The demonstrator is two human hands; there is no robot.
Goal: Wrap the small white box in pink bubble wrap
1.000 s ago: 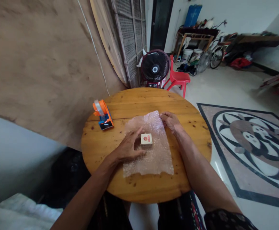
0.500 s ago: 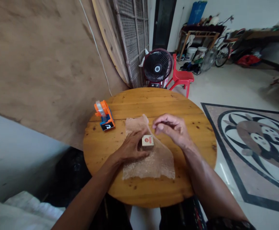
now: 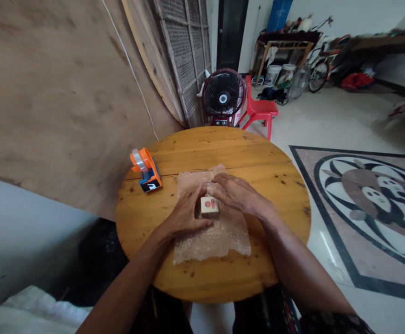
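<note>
A small white box with red print on top sits on a sheet of bubble wrap on the round wooden table. My left hand curves round the box's left side, fingers behind it and thumb along its front. Over the upper right part of the wrap lies my right hand, its fingers stretched out and reaching just behind the box. Some of the wrap is hidden under both hands.
An orange and blue tape dispenser stands at the table's left side. Beyond the table are a fan and a red chair. A wooden board leans close on the left.
My right hand has come down and left from above the table onto the bubble wrap beside the box. My left hand stays round the box. The view has shifted slightly.
</note>
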